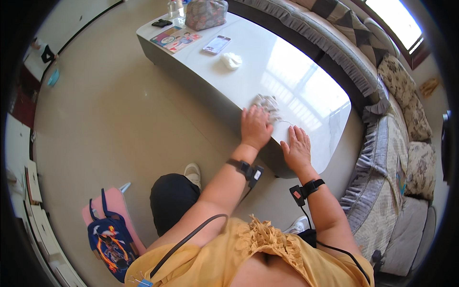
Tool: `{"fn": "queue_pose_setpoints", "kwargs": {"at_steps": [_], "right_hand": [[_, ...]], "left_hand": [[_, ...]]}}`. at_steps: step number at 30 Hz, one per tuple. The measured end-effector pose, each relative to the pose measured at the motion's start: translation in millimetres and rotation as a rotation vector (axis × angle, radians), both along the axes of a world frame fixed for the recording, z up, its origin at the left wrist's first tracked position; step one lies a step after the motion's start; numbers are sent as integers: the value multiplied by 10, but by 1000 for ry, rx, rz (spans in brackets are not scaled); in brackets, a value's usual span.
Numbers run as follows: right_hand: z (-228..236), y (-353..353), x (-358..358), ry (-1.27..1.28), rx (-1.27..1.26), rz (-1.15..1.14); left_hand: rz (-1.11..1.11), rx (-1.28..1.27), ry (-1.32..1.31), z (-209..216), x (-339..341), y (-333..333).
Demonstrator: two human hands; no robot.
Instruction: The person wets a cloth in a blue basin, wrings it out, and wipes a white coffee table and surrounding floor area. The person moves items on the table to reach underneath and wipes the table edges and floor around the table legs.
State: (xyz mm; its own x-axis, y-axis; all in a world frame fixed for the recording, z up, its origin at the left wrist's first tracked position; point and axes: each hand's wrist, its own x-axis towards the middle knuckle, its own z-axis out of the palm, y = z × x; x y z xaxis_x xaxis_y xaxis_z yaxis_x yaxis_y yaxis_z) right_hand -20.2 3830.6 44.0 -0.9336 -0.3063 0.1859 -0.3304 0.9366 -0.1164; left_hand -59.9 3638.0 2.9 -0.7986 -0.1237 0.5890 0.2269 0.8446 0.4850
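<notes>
My left hand lies at the near edge of the white glossy table, its fingers on a crumpled light grey cloth. The cloth bunches up just beyond and to the right of those fingers, and its underside is hidden. My right hand rests flat on the tabletop close to the same edge, with nothing in it and its fingers stretched out. A thin dark line, perhaps marble veining, runs between the two hands.
Farther along the table are a crumpled white tissue or bag, a phone, a printed booklet and a patterned bag. A sofa borders the right. A dark blue backpack leans on a pink one at left.
</notes>
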Motion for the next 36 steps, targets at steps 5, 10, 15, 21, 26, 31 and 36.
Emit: {"fn": "queue_pose_setpoints", "kwargs": {"at_steps": [5, 10, 15, 21, 26, 31, 36], "right_hand": [[69, 3, 22, 2, 20, -47], [81, 4, 32, 11, 20, -71], [86, 22, 52, 41, -3, -92], [111, -11, 41, 5, -22, -129], [18, -30, -4, 153, -47, -112], [-166, 160, -64, 297, 26, -96], [-181, 220, -104, 187, 130, -59]], "left_hand": [[91, -63, -173, 144, -454, -608], [65, -220, -171, 159, -963, -1368], [137, -287, -186, 22, -1550, -2209], [212, -290, -95, -62, -1700, -2382], [-24, -277, 72, 18, -1098, -1556], [-441, -114, 22, 351, -72, -318], [-637, 311, -219, 194, 574, -3]]}}
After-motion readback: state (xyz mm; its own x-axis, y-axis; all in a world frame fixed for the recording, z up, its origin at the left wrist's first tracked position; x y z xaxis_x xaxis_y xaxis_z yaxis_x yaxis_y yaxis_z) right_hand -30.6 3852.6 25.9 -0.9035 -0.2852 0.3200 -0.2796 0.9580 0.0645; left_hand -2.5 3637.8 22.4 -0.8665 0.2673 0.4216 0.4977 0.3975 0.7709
